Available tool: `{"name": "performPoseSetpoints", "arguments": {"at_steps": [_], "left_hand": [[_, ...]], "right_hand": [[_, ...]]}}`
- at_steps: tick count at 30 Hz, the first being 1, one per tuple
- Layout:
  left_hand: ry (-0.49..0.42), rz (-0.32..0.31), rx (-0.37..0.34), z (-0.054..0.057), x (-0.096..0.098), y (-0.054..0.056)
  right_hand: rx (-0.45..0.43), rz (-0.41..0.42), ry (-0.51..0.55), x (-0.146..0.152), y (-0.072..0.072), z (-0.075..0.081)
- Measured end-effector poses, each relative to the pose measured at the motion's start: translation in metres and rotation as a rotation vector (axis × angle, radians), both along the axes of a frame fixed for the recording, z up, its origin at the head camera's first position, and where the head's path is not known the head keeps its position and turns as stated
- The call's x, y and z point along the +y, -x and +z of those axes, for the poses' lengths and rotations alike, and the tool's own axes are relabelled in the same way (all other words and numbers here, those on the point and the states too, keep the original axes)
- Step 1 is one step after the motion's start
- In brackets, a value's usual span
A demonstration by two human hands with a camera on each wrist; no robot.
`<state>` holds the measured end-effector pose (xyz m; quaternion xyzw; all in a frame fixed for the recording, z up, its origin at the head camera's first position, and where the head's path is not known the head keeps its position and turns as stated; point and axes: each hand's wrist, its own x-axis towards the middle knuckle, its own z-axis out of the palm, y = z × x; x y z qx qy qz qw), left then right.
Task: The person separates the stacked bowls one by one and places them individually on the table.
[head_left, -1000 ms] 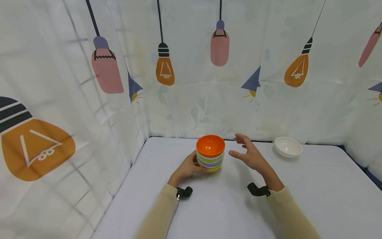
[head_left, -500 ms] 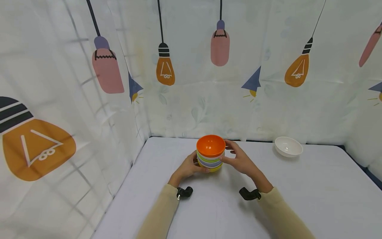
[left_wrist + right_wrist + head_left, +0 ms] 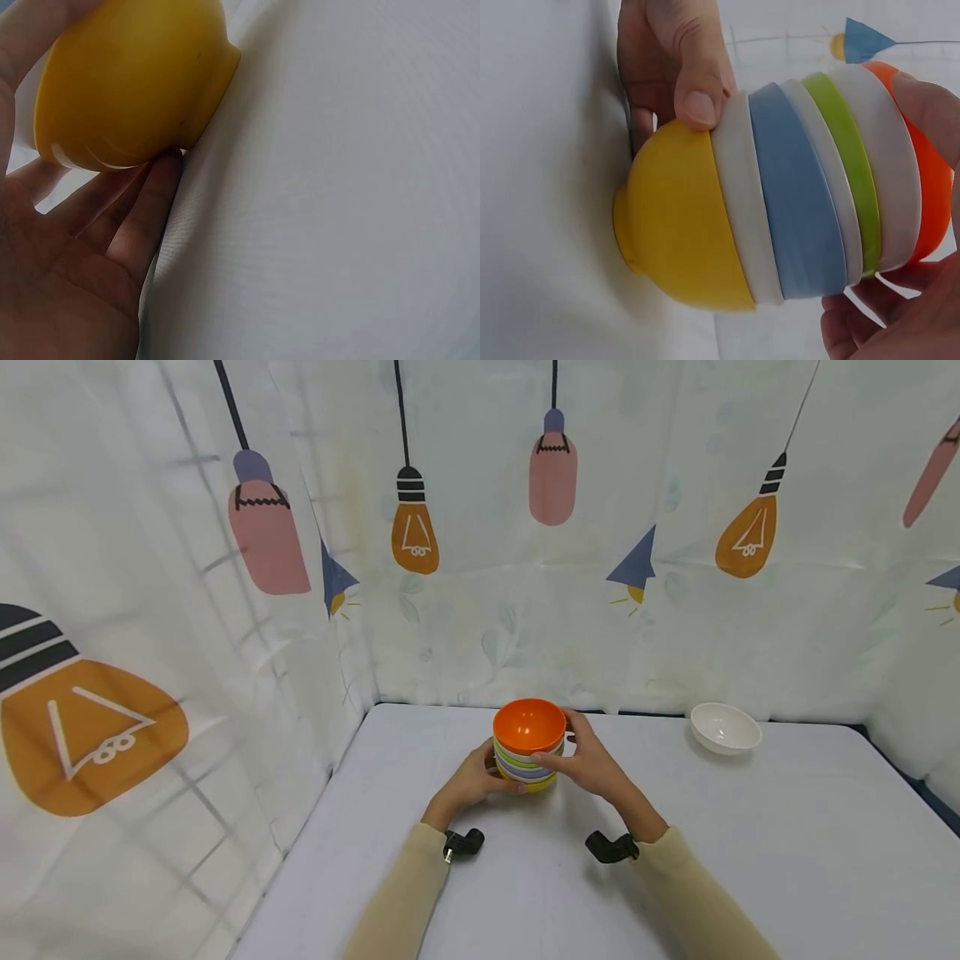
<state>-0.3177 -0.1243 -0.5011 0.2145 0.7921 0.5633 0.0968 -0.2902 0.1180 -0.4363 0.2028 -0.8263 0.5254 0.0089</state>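
Observation:
A stack of nested bowls stands upright on the table, its top an orange bowl. In the right wrist view the stack runs from a yellow bowl at the base through white bowls, a blue bowl and a green bowl. My left hand holds the stack low from the left, thumb at the yellow bowl's rim. From the right, my right hand grips the upper part, its thumb on the near side by the orange bowl and fingers behind. The left wrist view shows the yellow bowl's foot on the cloth.
A separate white bowl sits near the back edge, to the right. White cloth covers the table. Curtains printed with lamps hang behind and at the sides.
My right hand has come leftward from beside the stack and taken hold of its upper bowls. My left hand and the stack have stayed in place.

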Motion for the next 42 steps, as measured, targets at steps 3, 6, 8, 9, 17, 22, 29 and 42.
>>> {"name": "performPoseSetpoints", "arguments": {"at_steps": [3,6,8,9,17,22,29,42], "left_hand": [[0.006,-0.007,0.021,-0.001,0.0,0.001],[0.008,-0.009,0.029,-0.001,-0.001,0.001],[0.005,-0.008,0.027,-0.002,-0.001,0.001],[0.003,-0.007,0.025,-0.001,-0.001,0.001],[0.015,0.003,-0.009,-0.001,0.0,-0.001],[0.01,0.005,-0.012,-0.002,0.001,0.0],[0.0,0.008,-0.006,-0.001,0.001,0.0],[0.019,0.008,-0.003,-0.001,0.0,0.0]], "right_hand": [[-0.003,-0.005,0.01,-0.004,0.0,0.0],[-0.006,-0.003,0.03,-0.008,0.0,0.002],[-0.009,-0.003,0.041,-0.011,0.001,0.003],[-0.014,-0.002,0.05,-0.012,0.002,0.004],[-0.056,-0.015,0.079,-0.019,0.007,0.007],[-0.071,-0.052,0.062,-0.022,0.004,0.012],[-0.064,-0.07,0.081,-0.023,0.007,0.007],[-0.048,-0.11,0.091,-0.025,0.004,0.004]]}}
